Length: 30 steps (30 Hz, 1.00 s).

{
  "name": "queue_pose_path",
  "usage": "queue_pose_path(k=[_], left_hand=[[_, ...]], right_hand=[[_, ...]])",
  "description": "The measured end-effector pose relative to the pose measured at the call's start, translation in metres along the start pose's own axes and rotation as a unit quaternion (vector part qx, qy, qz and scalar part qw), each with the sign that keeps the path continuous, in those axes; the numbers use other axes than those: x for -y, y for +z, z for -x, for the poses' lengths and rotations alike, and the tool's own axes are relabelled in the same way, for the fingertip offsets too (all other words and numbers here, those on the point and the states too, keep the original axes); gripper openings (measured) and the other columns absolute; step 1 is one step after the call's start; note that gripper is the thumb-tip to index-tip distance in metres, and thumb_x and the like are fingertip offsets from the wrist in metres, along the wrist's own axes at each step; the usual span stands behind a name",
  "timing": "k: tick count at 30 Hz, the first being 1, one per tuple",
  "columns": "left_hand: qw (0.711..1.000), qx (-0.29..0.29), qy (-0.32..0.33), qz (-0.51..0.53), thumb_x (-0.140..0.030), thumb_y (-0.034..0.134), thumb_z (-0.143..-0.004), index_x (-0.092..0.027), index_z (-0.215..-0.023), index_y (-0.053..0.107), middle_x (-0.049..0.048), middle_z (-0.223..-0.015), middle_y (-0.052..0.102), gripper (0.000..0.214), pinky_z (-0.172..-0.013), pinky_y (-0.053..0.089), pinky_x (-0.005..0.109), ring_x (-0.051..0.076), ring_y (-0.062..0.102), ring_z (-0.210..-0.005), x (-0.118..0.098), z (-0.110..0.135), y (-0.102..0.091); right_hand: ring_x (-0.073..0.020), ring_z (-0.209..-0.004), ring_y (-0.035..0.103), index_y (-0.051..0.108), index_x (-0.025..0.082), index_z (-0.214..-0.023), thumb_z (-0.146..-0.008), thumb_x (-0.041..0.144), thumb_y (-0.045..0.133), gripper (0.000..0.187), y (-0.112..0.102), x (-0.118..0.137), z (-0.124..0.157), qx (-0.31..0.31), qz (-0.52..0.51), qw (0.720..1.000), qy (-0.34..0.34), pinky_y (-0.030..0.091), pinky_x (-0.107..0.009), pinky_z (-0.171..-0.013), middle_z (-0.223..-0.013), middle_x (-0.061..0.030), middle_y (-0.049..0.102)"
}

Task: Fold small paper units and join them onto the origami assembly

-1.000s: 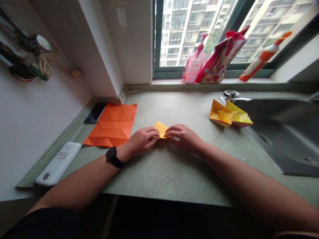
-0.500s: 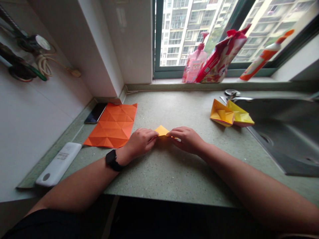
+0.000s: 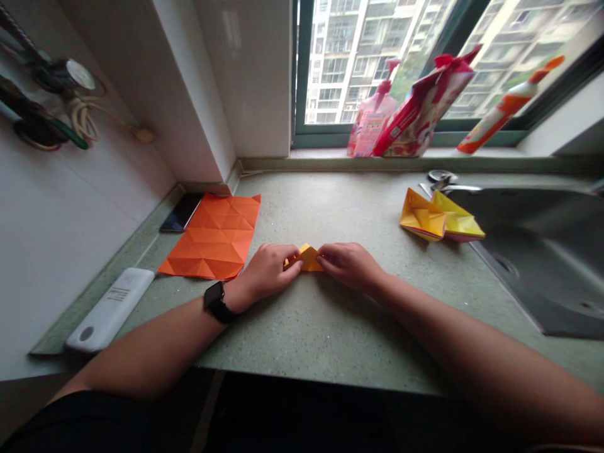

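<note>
yellow paper [image 3: 309,258] — left hand [image 3: 270,269], right hand [image 3: 353,265] holding opposite edges

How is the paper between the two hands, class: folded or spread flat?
Folded: the yellow paper shows a pointed top and slanting edges between the fingers.

Small folded paper [image 3: 309,259]: golden yellow-orange, plain. Creased paper sheet [image 3: 212,236]: bright orange, triangle crease pattern. 2 paper boats: 1 amber-yellow boat [image 3: 421,215], 1 lemon-yellow boat [image 3: 465,224] with pinkish underside. Smartwatch [image 3: 219,302]: black, black strap. Sleeve [image 3: 80,421]: black. Power bank [image 3: 111,308]: white, dark print lines, grey oval. Smartphone [image 3: 180,212]: black screen. Countertop [image 3: 283,333]: grey-green, speckled. Sink [image 3: 528,251]: metallic grey. Pump bottle [image 3: 370,129]: pink. Packaging bag [image 3: 419,113]: red and white print. Squeeze bottle [image 3: 500,116]: orange and white, orange tip. Window frame [image 3: 299,75]: dark green. Coiled cable [image 3: 81,119]: cream.
</note>
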<state>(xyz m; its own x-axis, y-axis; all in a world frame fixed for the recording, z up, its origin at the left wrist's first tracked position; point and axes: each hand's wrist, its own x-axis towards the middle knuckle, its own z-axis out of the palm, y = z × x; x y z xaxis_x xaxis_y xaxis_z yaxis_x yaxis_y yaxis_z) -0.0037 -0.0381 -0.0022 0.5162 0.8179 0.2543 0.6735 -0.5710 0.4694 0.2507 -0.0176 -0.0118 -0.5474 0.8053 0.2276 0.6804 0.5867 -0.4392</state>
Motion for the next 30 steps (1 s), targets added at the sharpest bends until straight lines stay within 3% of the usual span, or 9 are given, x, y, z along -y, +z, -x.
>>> queue_pose_path(k=[4,7,11,16,20,25,30], left_hand=[[0.997,-0.016,-0.029,-0.064,-0.033,0.067,-0.104,-0.020,-0.098,0.070,0.0059,-0.101,0.074,0.014,-0.090,0.048,0.040,0.025,0.066,-0.099,0.003,-0.006,0.006],[0.995,-0.016,-0.045,-0.093,-0.037,0.067,-0.105,-0.020,-0.104,0.070,0.0079,-0.110,0.073,0.017,-0.095,0.048,0.044,0.028,0.065,-0.108,0.006,-0.008,0.010],[0.992,-0.030,-0.040,-0.116,-0.036,0.070,-0.104,-0.019,-0.119,0.068,0.0102,-0.120,0.071,0.023,-0.098,0.049,0.046,0.030,0.063,-0.113,0.007,-0.007,0.012],[0.993,-0.024,0.036,-0.113,-0.028,0.062,-0.108,-0.020,-0.118,0.071,0.0095,-0.129,0.071,0.015,-0.104,0.050,0.047,0.029,0.063,-0.121,0.005,-0.006,0.011],[0.991,-0.012,0.093,-0.099,-0.025,0.055,-0.112,-0.021,-0.119,0.073,0.0089,-0.138,0.071,0.020,-0.112,0.049,0.047,0.028,0.062,-0.129,0.006,-0.006,0.011],[0.991,0.008,0.092,-0.099,-0.028,0.061,-0.110,-0.022,-0.123,0.075,0.0071,-0.129,0.077,0.020,-0.110,0.050,0.047,0.026,0.067,-0.120,0.008,-0.007,0.011],[0.991,0.018,0.075,-0.105,-0.030,0.062,-0.110,-0.024,-0.119,0.078,0.0063,-0.134,0.076,0.019,-0.112,0.047,0.049,0.027,0.067,-0.123,0.006,-0.007,0.010]], right_hand=[[-0.0156,-0.066,0.058,0.069,0.023,-0.086,-0.103,0.035,0.057,0.023,0.005,0.001,-0.001,-0.008,0.036,0.999,0.035,0.037,-0.031,-0.063,-0.077,-0.0027,0.071],[-0.0171,-0.070,0.063,0.075,0.024,-0.103,-0.102,0.034,0.060,0.018,0.008,0.003,-0.002,-0.034,0.060,0.996,0.051,0.043,-0.031,-0.066,-0.090,-0.0046,0.077],[-0.0225,-0.094,0.070,0.076,0.026,-0.129,-0.101,0.030,0.066,0.030,0.009,0.003,-0.002,-0.085,0.094,0.992,0.008,0.053,-0.035,-0.081,-0.116,-0.0090,0.077],[-0.0247,-0.100,0.069,0.084,0.030,-0.106,-0.104,0.027,0.066,0.019,0.010,0.001,-0.004,-0.056,0.139,0.988,-0.030,0.055,-0.040,-0.087,-0.120,-0.0093,0.076],[-0.0255,-0.098,0.069,0.085,0.031,-0.106,-0.105,0.027,0.067,0.019,0.010,-0.001,-0.005,-0.046,0.152,0.987,-0.026,0.055,-0.041,-0.087,-0.119,-0.0092,0.076],[-0.0280,-0.106,0.067,0.085,0.031,-0.108,-0.105,0.033,0.069,0.017,0.013,-0.004,-0.004,-0.062,0.151,0.986,-0.035,0.054,-0.044,-0.093,-0.123,-0.0099,0.076],[-0.0320,-0.122,0.062,0.084,0.031,-0.106,-0.102,0.043,0.073,0.016,0.016,-0.009,-0.002,-0.083,0.143,0.986,-0.039,0.051,-0.049,-0.103,-0.132,-0.0102,0.072]])
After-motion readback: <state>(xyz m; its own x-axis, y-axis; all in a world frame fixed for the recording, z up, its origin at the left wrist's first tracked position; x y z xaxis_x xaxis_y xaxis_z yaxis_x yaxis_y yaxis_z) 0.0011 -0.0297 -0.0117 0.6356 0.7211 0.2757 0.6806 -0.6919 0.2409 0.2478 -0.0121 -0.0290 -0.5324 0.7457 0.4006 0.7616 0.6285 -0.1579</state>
